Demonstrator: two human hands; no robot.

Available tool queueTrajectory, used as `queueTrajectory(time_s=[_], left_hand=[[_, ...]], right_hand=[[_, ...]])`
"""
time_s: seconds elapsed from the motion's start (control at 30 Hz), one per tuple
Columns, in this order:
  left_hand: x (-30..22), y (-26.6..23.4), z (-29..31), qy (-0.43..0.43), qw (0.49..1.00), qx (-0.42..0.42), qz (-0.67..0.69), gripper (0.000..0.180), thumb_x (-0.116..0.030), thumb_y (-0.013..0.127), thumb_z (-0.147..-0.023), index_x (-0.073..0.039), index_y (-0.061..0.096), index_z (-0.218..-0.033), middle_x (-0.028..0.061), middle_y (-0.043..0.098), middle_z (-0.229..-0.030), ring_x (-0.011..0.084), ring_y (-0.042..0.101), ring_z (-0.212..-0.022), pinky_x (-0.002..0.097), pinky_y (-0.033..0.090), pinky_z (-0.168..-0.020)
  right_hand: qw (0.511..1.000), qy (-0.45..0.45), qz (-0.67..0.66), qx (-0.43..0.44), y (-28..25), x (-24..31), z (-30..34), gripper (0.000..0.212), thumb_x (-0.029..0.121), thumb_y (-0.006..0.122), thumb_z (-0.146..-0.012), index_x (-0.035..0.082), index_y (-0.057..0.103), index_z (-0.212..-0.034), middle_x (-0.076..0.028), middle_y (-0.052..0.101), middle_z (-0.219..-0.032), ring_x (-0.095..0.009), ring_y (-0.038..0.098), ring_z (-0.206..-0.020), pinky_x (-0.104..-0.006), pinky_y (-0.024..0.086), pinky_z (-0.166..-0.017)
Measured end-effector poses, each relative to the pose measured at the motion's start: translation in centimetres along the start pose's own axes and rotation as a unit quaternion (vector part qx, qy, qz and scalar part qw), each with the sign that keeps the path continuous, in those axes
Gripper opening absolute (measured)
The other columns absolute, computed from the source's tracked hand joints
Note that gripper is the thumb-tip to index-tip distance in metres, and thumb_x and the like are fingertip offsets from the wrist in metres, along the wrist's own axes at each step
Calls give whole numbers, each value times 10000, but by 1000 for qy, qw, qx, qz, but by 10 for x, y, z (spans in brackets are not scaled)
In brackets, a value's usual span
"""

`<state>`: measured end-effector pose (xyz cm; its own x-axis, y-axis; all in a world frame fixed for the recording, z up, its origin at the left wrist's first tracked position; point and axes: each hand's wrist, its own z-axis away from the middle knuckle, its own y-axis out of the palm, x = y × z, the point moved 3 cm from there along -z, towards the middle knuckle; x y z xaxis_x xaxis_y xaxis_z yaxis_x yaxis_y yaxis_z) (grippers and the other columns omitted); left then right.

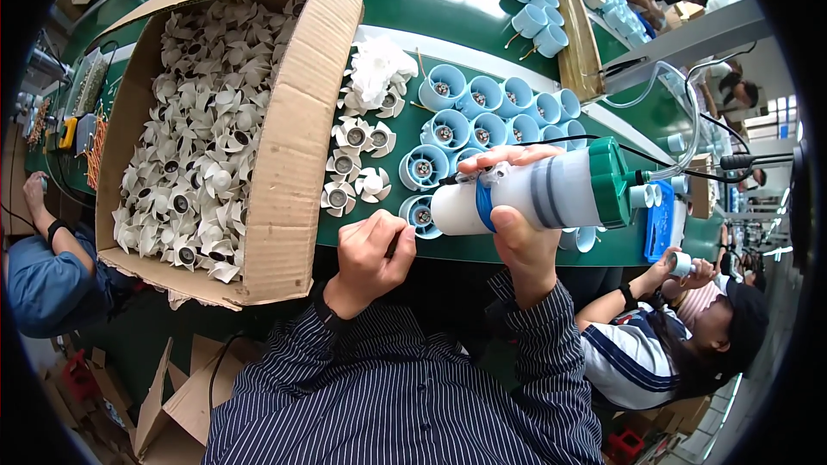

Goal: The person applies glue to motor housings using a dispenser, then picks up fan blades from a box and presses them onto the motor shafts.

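My right hand (pixel 517 224) grips a thick white cylinder (pixel 551 195) with a green cap, a dark band and a blue tie round its body; tubing runs from the cap. The cylinder lies roughly sideways, its white end beside a light-blue cup (pixel 417 210) with a metal shaft and coil inside. My left hand (pixel 376 251) is closed, thumb against curled fingers, next to that cup; whatever it may hold is hidden. Rows of similar light-blue cups (pixel 444 83) stand beyond my hands. Several white fan impellers (pixel 353 133) lie left of the cups.
A big cardboard box (pixel 289 146) full of white impellers stands at left. A crumpled white bag (pixel 379 69) lies behind the loose impellers. More cups (pixel 551 39) and a wooden board (pixel 580 34) are farther back. A blue tray (pixel 659 220) and a co-worker (pixel 668 336) are at right.
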<state>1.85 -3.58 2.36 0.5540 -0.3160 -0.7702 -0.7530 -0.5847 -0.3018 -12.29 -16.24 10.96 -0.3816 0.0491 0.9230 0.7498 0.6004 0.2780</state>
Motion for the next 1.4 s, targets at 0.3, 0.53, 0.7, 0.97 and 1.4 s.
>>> queueTrajectory(time_s=[0.3,0.53,0.7,0.97,1.4], left_hand=[[-1,0,-2,2,1000,-1,-2,115,23,713,-864,-19,606,-860,92,581,-683,262,570,-518,365,448,-499],[-2,-2,-1,2,1000,0,-6,128,14,723,-853,-33,605,-871,94,607,-701,282,598,-535,374,482,-510],[-1,-1,-1,-3,1000,4,-3,126,23,718,-856,-26,603,-861,91,591,-686,269,578,-519,367,461,-500],[-2,0,-2,0,1000,-3,5,122,51,705,-855,-15,603,-839,87,559,-653,244,539,-489,355,421,-479],[0,1,-1,4,1000,-4,3,128,55,709,-851,-8,596,-845,90,561,-659,246,545,-496,354,430,-483]], right_hand=[[1000,-21,-6,12,-4,10,-5,579,173,873,-851,90,481,-1270,-179,653,-1227,-344,674,-1175,-519,542,-1048],[999,-49,4,-5,1,23,-30,570,251,875,-858,102,502,-1262,-162,656,-1233,-338,674,-1181,-525,531,-1063],[999,-43,25,-7,0,3,-46,539,212,858,-875,101,504,-1266,-166,657,-1228,-346,672,-1196,-532,526,-1069],[1000,-29,7,-7,-4,-13,-49,522,164,852,-880,100,506,-1265,-174,658,-1225,-351,674,-1198,-535,528,-1066],[999,-33,16,-10,-5,-8,-48,526,183,847,-888,96,509,-1281,-180,665,-1254,-354,678,-1201,-533,528,-1075]])
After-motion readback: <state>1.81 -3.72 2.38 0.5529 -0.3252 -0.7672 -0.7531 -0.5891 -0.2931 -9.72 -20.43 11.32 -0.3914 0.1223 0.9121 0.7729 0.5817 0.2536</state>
